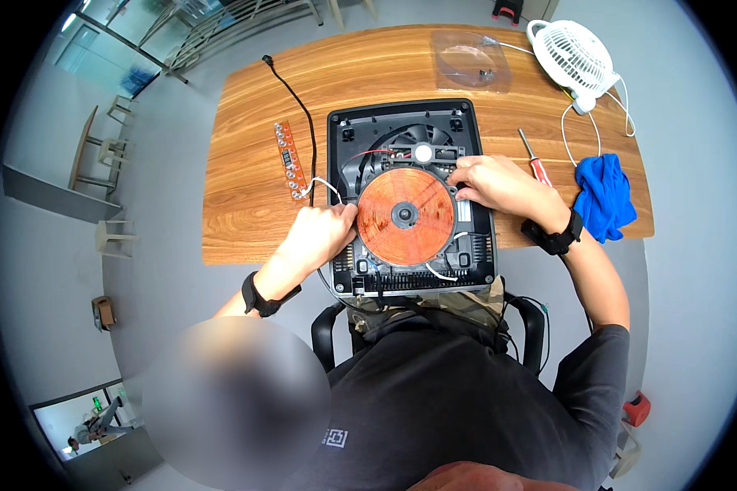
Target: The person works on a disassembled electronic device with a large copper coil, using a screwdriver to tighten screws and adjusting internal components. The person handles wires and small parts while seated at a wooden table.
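Observation:
An opened black appliance housing (pixel 344 118) rests on the wooden table (pixel 246 164), a round copper coil (pixel 385 217) in it and a fan (pixel 422 135) toward the back. My left hand (pixel 323 231) has its fingers curled at the coil's left edge. Around the upper right rim of the coil, my right hand (pixel 499 184) has its fingers bent onto the holder; its fingertips are partly hidden. Left of the housing lies an orange circuit strip (pixel 289 159) with white wires running toward the coil.
A black plug cable (pixel 299 98) lies at left. Clear plastic packaging (pixel 467 61) and a white fan (pixel 571 59) are at back right, above a red-handled screwdriver (pixel 539 168) and blue cloth (pixel 602 196). A person (pixel 98 425) shows at far lower left.

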Available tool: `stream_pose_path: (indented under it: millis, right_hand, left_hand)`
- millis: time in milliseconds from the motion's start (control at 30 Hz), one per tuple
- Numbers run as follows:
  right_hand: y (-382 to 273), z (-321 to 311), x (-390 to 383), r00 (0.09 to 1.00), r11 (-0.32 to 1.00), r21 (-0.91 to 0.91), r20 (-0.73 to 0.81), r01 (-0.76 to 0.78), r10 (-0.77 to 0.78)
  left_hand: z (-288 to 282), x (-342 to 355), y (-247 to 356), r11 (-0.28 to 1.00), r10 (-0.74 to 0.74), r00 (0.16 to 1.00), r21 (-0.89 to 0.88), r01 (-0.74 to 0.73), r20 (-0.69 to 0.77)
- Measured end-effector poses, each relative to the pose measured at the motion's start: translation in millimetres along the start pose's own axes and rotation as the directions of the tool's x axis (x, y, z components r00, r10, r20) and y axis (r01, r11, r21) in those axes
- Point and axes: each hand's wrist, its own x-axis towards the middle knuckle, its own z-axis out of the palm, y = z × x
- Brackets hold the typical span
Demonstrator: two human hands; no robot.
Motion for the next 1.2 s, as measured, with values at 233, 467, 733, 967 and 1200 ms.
stream_pose_path:
  millis: [233, 467, 733, 967, 1200]
  right_hand:
    - [-1, 11, -15, 1.0, 1.0, 0.004, 0.02, 0.005, -0.005]
    - [-8, 12, -17, 0.999, 1.0, -0.006, 0.035, -0.021, 0.021]
    - [-3, 12, -18, 1.0, 0.997, 0.073, -0.016, -0.009, 0.011]
    - [33, -12, -9, 0.968, 0.989, 0.038, -0.201, -0.145, 0.15]
    - [50, 1, 4, 0.97, 0.988, -0.102, -0.225, -0.116, 0.091]
  left_hand:
    - [-10, -5, 10, 0.998, 0.04, 0.999, -0.041, -0.04, 0.015]
    - [-9, -3, 14, 1.0, 0.011, 0.995, -0.027, -0.009, 0.097]
    - [-23, 2, 8, 0.991, 0.076, 0.991, -0.118, -0.063, 0.107]
    - [-53, 53, -12, 0.96, -0.064, 0.997, -0.275, 0.051, -0.037]
    - [-31, 105, -18, 0.968, 0.004, 0.983, -0.246, -0.051, -0.185]
